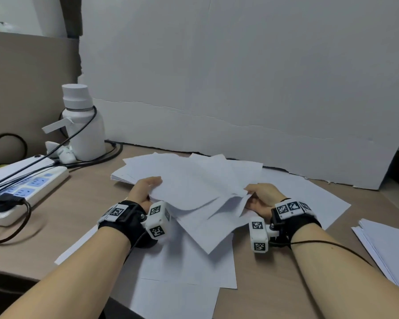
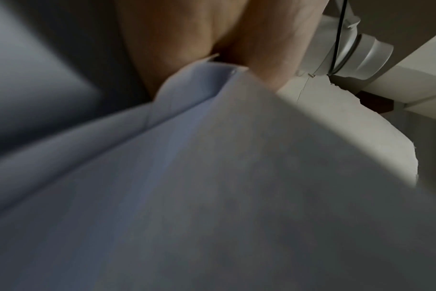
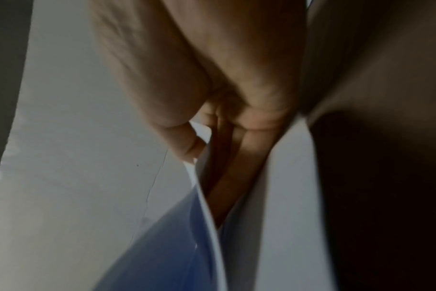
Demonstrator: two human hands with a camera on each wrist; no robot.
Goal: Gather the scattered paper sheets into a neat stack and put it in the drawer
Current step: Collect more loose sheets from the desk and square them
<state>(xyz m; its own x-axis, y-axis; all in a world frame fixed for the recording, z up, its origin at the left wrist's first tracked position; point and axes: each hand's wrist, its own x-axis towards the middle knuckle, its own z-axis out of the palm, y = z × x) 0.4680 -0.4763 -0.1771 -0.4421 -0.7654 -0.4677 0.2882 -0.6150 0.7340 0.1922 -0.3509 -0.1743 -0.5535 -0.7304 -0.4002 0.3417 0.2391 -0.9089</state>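
Observation:
A loose fan of white paper sheets (image 1: 194, 187) is lifted slightly off the brown desk (image 1: 78, 217) between both hands. My left hand (image 1: 145, 189) grips the fan's left edge, thumb on top. My right hand (image 1: 259, 195) pinches its right corner, where the sheets crumple. In the left wrist view the paper (image 2: 212, 187) fills the frame under the thumb. The right wrist view shows fingers (image 3: 236, 157) tucked between sheets (image 3: 286, 196). More sheets (image 1: 187, 268) lie flat on the desk below, and a separate pile (image 1: 387, 247) sits at the right edge. No drawer is in view.
A white bottle (image 1: 81, 123) stands at the back left with black cables round it. A white power strip (image 1: 21, 189) with a plug lies on the left. A large white board (image 1: 240, 88) leans behind the papers. The desk's front edge runs along the lower left.

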